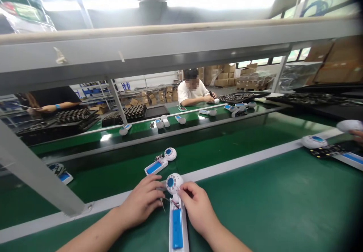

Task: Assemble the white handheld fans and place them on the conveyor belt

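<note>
A white handheld device (170, 225) lies open-faced in front of me, its long handle pointing toward me. A blue battery (177, 228) fills the handle, and the round head (174, 183) has a blue disc ringed by slots. Thin red and dark wires (175, 204) show at the neck. My left hand (145, 199) is beside the head, fingers curved and apart, with loose wire ends just below their tips. My right hand (197, 204) pinches thumb and index finger together at the head's lower right edge; whatever is between the tips is too small to make out.
A similar device (156, 166) lies just beyond, with others along the green conveyor. A metal post (36, 169) rises at left; a shelf beam (181, 42) crosses overhead. At right, another person's hand (356, 135) is near white parts (350, 125). Two people work across the line.
</note>
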Tool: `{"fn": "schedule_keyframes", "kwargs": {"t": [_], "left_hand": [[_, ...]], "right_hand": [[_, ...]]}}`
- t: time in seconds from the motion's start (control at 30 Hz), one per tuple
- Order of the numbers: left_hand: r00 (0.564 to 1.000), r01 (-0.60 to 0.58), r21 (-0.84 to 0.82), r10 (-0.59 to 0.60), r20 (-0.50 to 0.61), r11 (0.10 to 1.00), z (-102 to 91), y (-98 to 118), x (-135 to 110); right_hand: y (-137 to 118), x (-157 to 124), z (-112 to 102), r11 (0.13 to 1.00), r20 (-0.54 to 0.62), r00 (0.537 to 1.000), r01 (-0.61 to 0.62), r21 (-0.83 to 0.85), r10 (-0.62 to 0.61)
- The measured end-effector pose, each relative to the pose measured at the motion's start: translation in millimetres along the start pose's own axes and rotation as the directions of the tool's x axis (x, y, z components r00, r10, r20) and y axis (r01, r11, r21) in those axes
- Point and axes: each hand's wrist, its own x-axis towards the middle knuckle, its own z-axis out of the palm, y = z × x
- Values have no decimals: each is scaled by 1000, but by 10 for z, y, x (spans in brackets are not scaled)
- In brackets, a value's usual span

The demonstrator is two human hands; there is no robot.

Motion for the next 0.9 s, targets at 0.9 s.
{"fn": "schedule_keyframes", "kwargs": {"t": [0.9], "left_hand": [[876, 215, -114, -243, -416, 970, 308, 627, -65]], "right_hand": [[-75, -247, 165, 917, 103, 969, 246, -314, -225]]}}
